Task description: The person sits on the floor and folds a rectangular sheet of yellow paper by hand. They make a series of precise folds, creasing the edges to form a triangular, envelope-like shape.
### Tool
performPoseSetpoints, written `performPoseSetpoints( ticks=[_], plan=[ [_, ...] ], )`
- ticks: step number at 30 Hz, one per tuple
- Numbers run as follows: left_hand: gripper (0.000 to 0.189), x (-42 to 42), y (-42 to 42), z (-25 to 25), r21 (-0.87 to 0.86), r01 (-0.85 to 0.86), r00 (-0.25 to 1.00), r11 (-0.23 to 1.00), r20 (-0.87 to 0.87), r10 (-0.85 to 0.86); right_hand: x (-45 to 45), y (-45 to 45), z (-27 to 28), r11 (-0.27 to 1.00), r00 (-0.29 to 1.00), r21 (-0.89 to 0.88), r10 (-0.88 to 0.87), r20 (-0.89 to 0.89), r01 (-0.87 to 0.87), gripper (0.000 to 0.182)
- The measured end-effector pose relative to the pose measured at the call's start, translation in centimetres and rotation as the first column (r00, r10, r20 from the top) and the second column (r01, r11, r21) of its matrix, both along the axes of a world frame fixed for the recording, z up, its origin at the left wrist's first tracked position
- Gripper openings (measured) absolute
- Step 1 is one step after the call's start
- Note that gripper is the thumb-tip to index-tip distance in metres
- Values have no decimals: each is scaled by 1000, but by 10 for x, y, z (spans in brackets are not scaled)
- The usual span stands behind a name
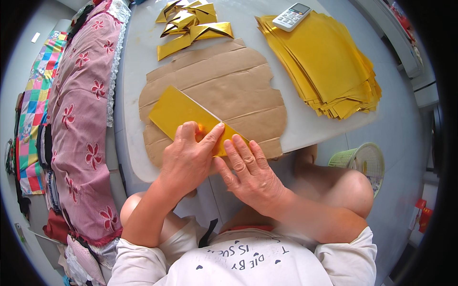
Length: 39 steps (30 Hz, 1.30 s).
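A folded sheet of gold foil paper (175, 111) lies slantwise on a flattened piece of brown cardboard (247, 85) on a pale table. My left hand (189, 150) presses on the sheet's middle, its fingers bent and one fingertip at the upper edge. Beside it my right hand (250, 171) lies flat over the sheet's lower right end, its fingers slightly spread and covering part of that end. Several folded gold paper pieces (193, 25) sit beyond the cardboard. A thick stack of gold paper sheets (322, 60) is at the upper right, with a white remote control (291, 16) on its far edge.
The table's near edge (322, 137) runs just before my knees. A light green plastic basket (357, 161) stands on the floor at the right. Along the left is a long seat covered by a pink flowered cloth (82, 118), with clothes and a colourful checked cloth (35, 118) beyond.
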<state>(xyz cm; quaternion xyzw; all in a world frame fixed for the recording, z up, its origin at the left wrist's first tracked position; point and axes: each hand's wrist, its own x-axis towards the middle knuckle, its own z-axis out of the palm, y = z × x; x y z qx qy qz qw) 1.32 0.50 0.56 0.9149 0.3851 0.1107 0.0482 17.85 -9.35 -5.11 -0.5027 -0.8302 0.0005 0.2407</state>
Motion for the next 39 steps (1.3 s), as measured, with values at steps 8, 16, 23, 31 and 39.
performPoseSetpoints(
  ticks=[8, 16, 23, 31, 39],
  plan=[
    [48, -6, 1, -6, 31, -2, 1000, 1000, -27, 3, 18, -13, 10, 988, 999, -147, -39, 15, 41, 100],
    [45, -5, -1, -3, -19, -21, 998, 1000, -61, 20, 16, 4, 29, 985, 999, -169, 10, -52, -19, 98],
    [45, -6, 0, -11, 12, -32, 999, 999, -39, 32, 6, 14, 21, 991, 997, -135, -5, 80, 16, 91],
    [43, -11, -1, -13, 24, -20, 995, 1000, 94, 18, 3, 13, 18, 992, 994, -127, -11, 110, 25, 88],
    [48, -24, -33, -17, 211, 187, 979, 959, 41, -199, 6, 13, 12, 997, 989, -78, -7, 144, 18, 85]
  ],
)
